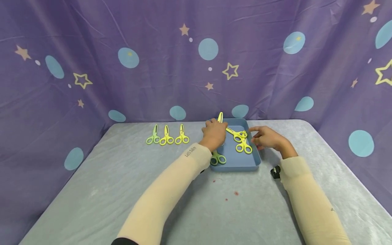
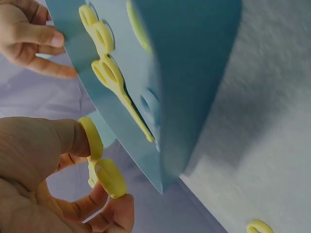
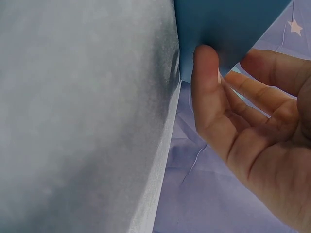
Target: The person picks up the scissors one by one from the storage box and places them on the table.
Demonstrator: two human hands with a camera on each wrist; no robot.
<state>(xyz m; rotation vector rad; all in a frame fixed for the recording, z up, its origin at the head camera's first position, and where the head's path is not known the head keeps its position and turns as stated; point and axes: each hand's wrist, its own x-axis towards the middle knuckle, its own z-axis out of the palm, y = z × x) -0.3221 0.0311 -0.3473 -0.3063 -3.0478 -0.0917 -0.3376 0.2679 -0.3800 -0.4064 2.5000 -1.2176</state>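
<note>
My left hand (image 1: 213, 134) is over the left part of a blue tray (image 1: 235, 168) and pinches yellow scissors (image 2: 111, 178) by their handle loops; the blade (image 1: 220, 116) points up and away. Inside the tray lie two more yellow scissors, one slanting (image 1: 231, 131) and one (image 1: 243, 145) nearer the right wall, plus green-handled scissors (image 1: 218, 158) near the front left. A blue loop (image 2: 150, 107) also shows in the tray, mostly hidden. At the tray's right wall, my right hand (image 1: 267, 137) touches it with thumb and forefinger, the fingers fairly relaxed.
Left of the tray, green scissors (image 1: 155, 131) and two yellow scissors, one in the middle (image 1: 166, 136) and one at the right (image 1: 182, 131), lie in a row, blades away. A grey cloth (image 1: 137, 190) covers the table. A purple curtain (image 1: 159, 85) hangs behind it.
</note>
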